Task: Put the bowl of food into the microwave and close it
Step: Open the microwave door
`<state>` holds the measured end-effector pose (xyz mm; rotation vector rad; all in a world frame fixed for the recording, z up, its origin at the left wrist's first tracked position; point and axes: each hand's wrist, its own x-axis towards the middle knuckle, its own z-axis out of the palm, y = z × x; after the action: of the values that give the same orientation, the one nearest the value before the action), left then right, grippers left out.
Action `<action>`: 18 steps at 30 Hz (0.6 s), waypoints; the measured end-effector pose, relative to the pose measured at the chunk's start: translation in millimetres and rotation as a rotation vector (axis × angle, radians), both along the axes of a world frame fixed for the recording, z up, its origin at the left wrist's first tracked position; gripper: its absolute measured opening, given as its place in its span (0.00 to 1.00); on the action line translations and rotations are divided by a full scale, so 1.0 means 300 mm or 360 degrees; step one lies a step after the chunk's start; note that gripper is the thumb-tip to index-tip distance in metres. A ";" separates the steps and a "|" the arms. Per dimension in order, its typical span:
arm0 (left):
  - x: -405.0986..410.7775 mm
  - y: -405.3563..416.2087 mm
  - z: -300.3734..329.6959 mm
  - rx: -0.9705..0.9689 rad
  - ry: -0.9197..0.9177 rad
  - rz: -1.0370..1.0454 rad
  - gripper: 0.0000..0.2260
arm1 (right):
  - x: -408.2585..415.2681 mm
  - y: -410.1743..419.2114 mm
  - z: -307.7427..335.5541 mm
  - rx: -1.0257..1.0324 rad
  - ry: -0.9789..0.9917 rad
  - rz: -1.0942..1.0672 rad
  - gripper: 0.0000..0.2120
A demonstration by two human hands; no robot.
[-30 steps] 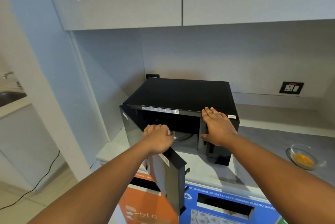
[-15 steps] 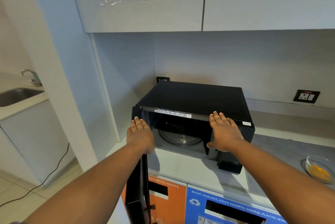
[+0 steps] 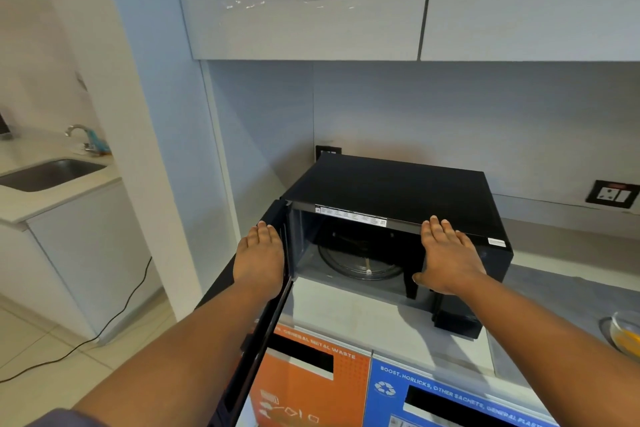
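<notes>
A black microwave (image 3: 398, 187) stands on the counter with its cavity exposed and a glass turntable (image 3: 360, 262) inside. Its door (image 3: 266, 319) is swung wide toward me on the left hinge. My left hand (image 3: 259, 257) lies flat on the outer face of the door, fingers together, holding nothing. My right hand (image 3: 446, 257) rests flat against the control panel side of the microwave front. A clear glass bowl of yellow food (image 3: 627, 336) sits on the counter at the far right edge, partly cut off by the frame.
The grey counter (image 3: 363, 316) tops orange (image 3: 311, 388) and blue (image 3: 450, 402) waste bins. White upper cabinets (image 3: 311, 1) hang above. A wall socket (image 3: 611, 194) is at right. A sink with tap (image 3: 52, 172) lies to the left, and a black cable (image 3: 114, 319) runs across the floor.
The door has swung from half open to wide open, my left hand going from a closed grip on its edge to lying flat on it. The view shifted left; the bowl slid toward the right edge.
</notes>
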<state>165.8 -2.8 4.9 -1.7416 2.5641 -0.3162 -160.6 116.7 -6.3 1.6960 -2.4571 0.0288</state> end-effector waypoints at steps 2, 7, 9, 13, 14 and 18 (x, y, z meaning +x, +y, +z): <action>0.013 -0.009 -0.008 -0.0039 0.0000 -0.0021 0.40 | 0.002 -0.006 -0.005 -0.0006 0.0012 -0.0015 0.54; 0.042 -0.035 -0.027 -0.0131 0.0045 -0.0082 0.39 | 0.005 -0.019 -0.024 -0.0016 0.0052 -0.0053 0.54; 0.056 -0.045 -0.033 -0.0162 0.0046 -0.0113 0.39 | 0.004 -0.019 -0.028 -0.0016 0.0051 -0.0063 0.54; 0.091 -0.069 -0.051 -0.0211 0.0040 -0.0170 0.38 | 0.006 -0.019 -0.032 -0.0022 0.0051 -0.0077 0.54; 0.099 -0.079 -0.054 -0.0220 0.0031 -0.0186 0.39 | 0.006 -0.021 -0.032 -0.0029 0.0053 -0.0079 0.54; 0.129 -0.110 -0.065 -0.0251 0.0017 -0.0244 0.38 | 0.006 -0.022 -0.033 -0.0031 0.0044 -0.0083 0.53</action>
<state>204.5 -35.7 -14.6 -1.5969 2.7553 -0.5288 -158.9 110.2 -16.1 1.6130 -2.4715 0.0230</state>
